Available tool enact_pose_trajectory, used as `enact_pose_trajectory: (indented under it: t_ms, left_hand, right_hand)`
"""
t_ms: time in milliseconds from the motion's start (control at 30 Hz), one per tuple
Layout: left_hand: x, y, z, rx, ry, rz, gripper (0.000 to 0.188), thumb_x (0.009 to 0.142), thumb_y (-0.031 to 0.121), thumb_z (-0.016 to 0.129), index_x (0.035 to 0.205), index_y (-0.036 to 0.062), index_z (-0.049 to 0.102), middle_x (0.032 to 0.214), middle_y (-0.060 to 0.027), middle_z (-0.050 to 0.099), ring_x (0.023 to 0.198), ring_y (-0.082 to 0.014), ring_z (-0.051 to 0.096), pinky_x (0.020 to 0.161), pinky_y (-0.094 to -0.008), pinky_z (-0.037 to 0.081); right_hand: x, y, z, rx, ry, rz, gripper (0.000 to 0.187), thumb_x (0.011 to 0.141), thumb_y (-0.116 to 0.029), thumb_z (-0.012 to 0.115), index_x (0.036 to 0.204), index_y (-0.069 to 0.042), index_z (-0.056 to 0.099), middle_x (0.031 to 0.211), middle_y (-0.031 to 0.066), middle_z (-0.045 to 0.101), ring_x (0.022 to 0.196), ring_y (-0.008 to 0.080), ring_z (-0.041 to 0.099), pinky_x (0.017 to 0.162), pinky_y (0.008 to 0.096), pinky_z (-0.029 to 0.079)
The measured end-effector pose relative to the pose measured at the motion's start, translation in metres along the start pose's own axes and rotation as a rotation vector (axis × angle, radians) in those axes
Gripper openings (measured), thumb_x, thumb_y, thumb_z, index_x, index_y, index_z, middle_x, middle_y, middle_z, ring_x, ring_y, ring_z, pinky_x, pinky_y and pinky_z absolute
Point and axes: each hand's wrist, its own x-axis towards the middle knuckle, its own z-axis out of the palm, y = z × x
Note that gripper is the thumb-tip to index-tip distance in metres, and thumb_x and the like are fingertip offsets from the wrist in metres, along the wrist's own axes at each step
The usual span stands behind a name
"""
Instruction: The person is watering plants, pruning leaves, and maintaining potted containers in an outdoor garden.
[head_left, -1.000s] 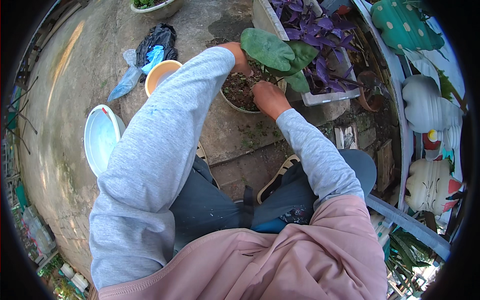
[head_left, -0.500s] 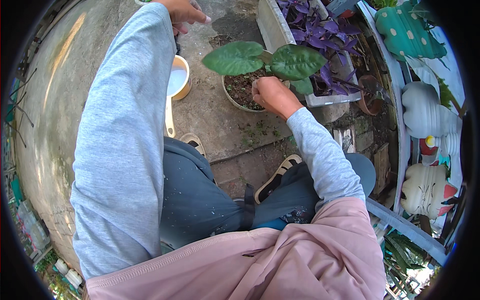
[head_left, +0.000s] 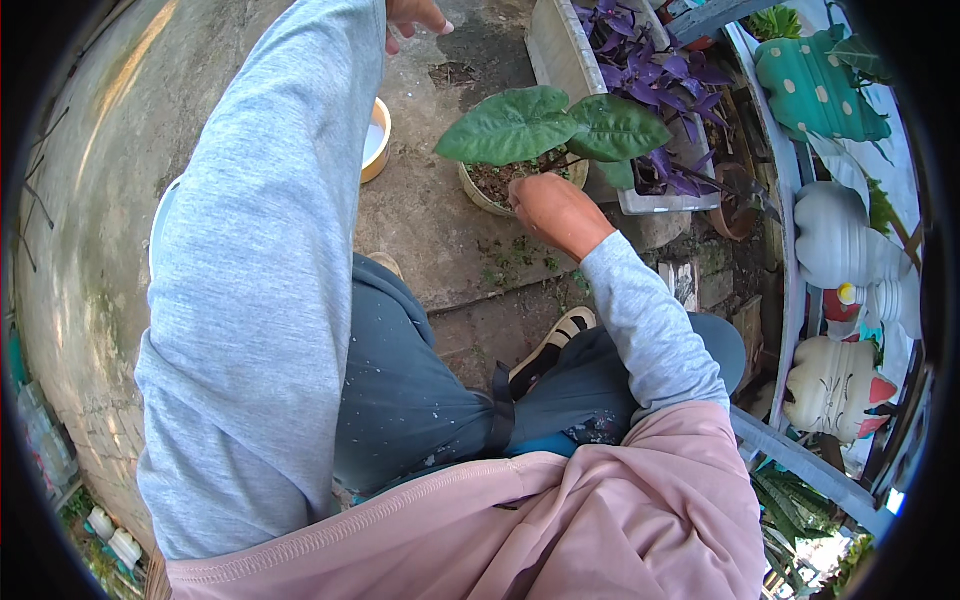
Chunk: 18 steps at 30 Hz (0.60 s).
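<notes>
Left hand [head_left: 418, 18]: moved from the pot to the upper edge of view since the first frame, thumb and fingers spread, partly cut off. Right hand [head_left: 565, 212]: fingers curled at the near rim of the round pot [head_left: 484, 204]; cannot tell whether anything is gripped. Green-leaved plant [head_left: 510, 125]: one, broad leaves, rooted in the pot on the concrete ground [head_left: 420, 250]. Trough [head_left: 562, 55]: pale, beside the pot, bearing purple foliage [head_left: 655, 85]. Cup [head_left: 382, 158]: yellowish, whitish liquid inside, beside the left sleeve [head_left: 270, 220].
</notes>
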Motion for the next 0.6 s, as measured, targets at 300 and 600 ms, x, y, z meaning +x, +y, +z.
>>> enact_pose_trajectory:
  t_ms: [300,600]
  left_hand:
    - [0.000,0.003,0.006,0.002,-0.030,-0.007,0.043,0.079,0.032,0.060,0.112,0.0043,0.055,0.118,-0.0157,0.052,0.093,-0.0290,0.058,0.071,-0.0389,0.049]
    - [0.001,0.009,0.011,0.100,0.001,-0.030,0.048,0.079,0.035,0.060,0.113,0.0019,0.053,0.117,-0.0169,0.052,0.094,-0.0283,0.058,0.076,-0.0370,0.048]
  right_hand:
    - [0.069,0.009,0.045,-0.191,0.320,0.454,0.017,0.082,-0.008,0.048,0.089,0.000,0.061,0.095,0.0172,0.058,0.077,0.0257,0.064,0.064,0.0329,0.054]
    - [0.057,0.022,0.023,-0.039,0.443,0.283,0.016,0.077,-0.003,0.048,0.077,0.001,0.064,0.080,0.0217,0.061,0.074,0.0326,0.063,0.062,0.0380,0.052]
